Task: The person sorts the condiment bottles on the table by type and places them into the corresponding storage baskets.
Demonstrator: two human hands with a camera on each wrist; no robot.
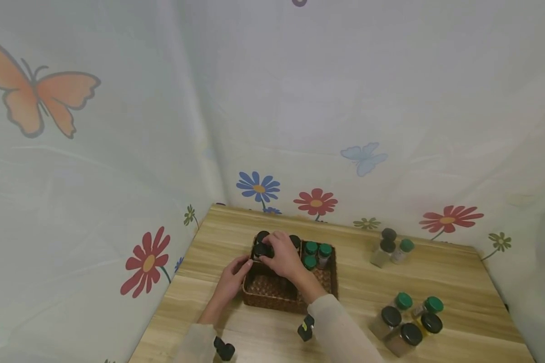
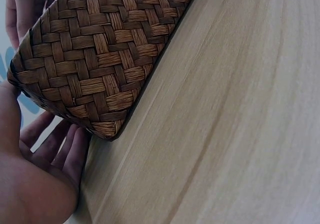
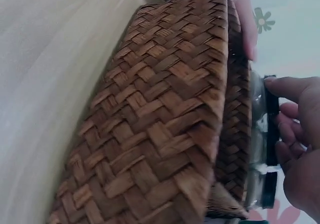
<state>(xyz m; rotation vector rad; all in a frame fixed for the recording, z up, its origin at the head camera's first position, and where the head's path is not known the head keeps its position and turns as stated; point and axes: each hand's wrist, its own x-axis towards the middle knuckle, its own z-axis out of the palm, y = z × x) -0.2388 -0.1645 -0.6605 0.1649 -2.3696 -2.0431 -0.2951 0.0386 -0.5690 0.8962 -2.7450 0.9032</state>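
Observation:
A brown woven basket (image 1: 277, 304) with dividers stands on the wooden table. My left hand (image 1: 230, 280) holds its left wall; in the left wrist view, the thumb lies at the rim and the fingers (image 2: 75, 156) are along the outside. My right hand (image 1: 283, 254) reaches over the basket and pinches a black-lidded jar (image 1: 260, 249) in the back left compartment. Other black-lidded jars (image 1: 262, 236) stand beside it, partly hidden by that hand. In the right wrist view, my fingers (image 3: 287, 88) touch a black lid (image 3: 270, 97). Green-lidded jars (image 1: 324, 250) stand in the back right part.
Right of the basket, a group of jars with black and green lids (image 1: 411, 334) stands near the front. Farther back are a few more jars (image 1: 383, 253). A flower-printed curtain (image 1: 300, 126) borders the table (image 1: 349, 282) behind and at the sides.

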